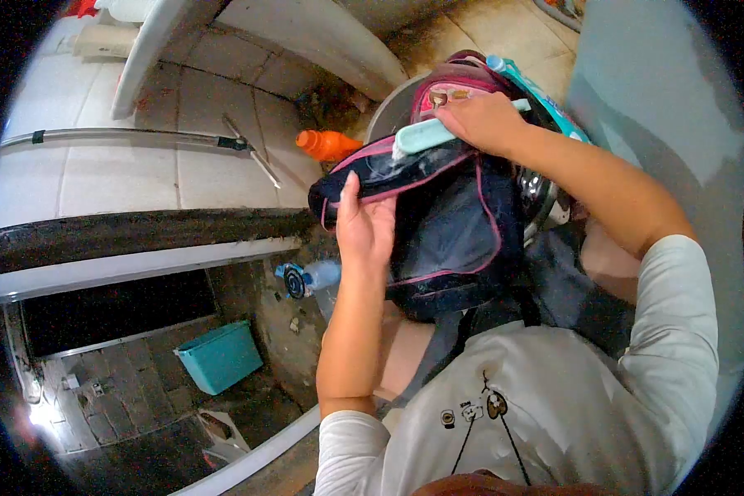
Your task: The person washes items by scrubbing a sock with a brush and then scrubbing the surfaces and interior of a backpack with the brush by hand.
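Observation:
A dark navy backpack with pink piping rests in front of my lap, its upper part over the rim of a pale basin. My left hand grips the bag's left edge, thumb on top and the other fingers partly hidden. My right hand is closed around a pale mint scrub brush. Its white bristles touch the dark panel between the pink seams, where whitish foam or suds show.
An orange bottle lies left of the bag, and a clear bluish bottle sits lower down. A teal packet stands behind my right hand. Shiny metal shows beside the bag. A teal bin is at lower left; a grey wall bounds the right.

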### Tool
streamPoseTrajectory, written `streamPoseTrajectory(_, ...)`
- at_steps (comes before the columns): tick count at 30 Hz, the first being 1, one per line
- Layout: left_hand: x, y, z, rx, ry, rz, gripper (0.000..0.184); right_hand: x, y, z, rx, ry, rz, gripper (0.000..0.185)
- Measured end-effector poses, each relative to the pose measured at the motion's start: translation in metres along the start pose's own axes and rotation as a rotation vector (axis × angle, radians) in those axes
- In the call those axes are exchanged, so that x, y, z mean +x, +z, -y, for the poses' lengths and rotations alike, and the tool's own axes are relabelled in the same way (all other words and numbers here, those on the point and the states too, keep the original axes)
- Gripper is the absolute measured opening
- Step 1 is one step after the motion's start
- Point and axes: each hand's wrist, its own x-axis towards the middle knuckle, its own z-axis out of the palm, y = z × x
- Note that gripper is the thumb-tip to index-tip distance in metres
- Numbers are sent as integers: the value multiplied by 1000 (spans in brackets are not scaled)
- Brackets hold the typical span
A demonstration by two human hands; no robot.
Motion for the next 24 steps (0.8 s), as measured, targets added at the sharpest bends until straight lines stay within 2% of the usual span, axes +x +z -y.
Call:
streamPoseTrajectory(2,4,-4,3,17,19,-37,31,-4,-2,11,-57,0,-41,19)
streamPoseTrajectory(4,1,-6,13,84,-17,-85,30,-4,-25,36,154,-5,2,20)
streamPoseTrajectory(5,-5,-3,19,41,-43,-194,28,-3,-20,33,107,-68,-21,19)
streamPoseTrajectory(6,-3,-4,16,39,-44,-191,28,-2,-11,26,61,-131,-44,19)
streamPoseTrajectory(8,3,-10,9,-19,-73,-33,30,1,15,-3,-59,-119,-173,19)
streamPoseTrajectory(10,-1,-1,4,-19,-26,-81,31,1,1,-1,-62,-21,-26,20)
streamPoseTrajectory(12,-1,-5,8,-6,-21,-87,31,-4,-9,29,40,-54,-70,19)
streamPoseTrajectory(13,-2,-8,13,49,-54,-102,31,-2,-16,34,111,-44,78,19)
streamPoseTrajectory(14,-2,-12,16,28,-70,-108,30,-3,-12,29,111,-42,79,19)
streamPoseTrajectory(16,-2,-5,11,9,-81,-82,30,-2,6,4,-88,-101,-80,20)
streamPoseTrajectory(17,-2,-4,7,-2,-34,-40,29,3,15,-9,-19,-30,-48,20)
streamPoseTrajectory(20,1,-9,2,-20,-23,-61,28,-3,5,11,-64,-102,-144,20)
streamPoseTrajectory(21,1,-12,4,39,-54,-118,27,-1,-20,26,91,25,115,21)
streamPoseTrajectory(22,0,-14,7,97,-85,-174,27,-2,-11,25,144,-16,82,21)
streamPoseTrajectory(24,0,-14,8,60,-100,-213,26,-2,7,-2,-51,-211,-151,21)
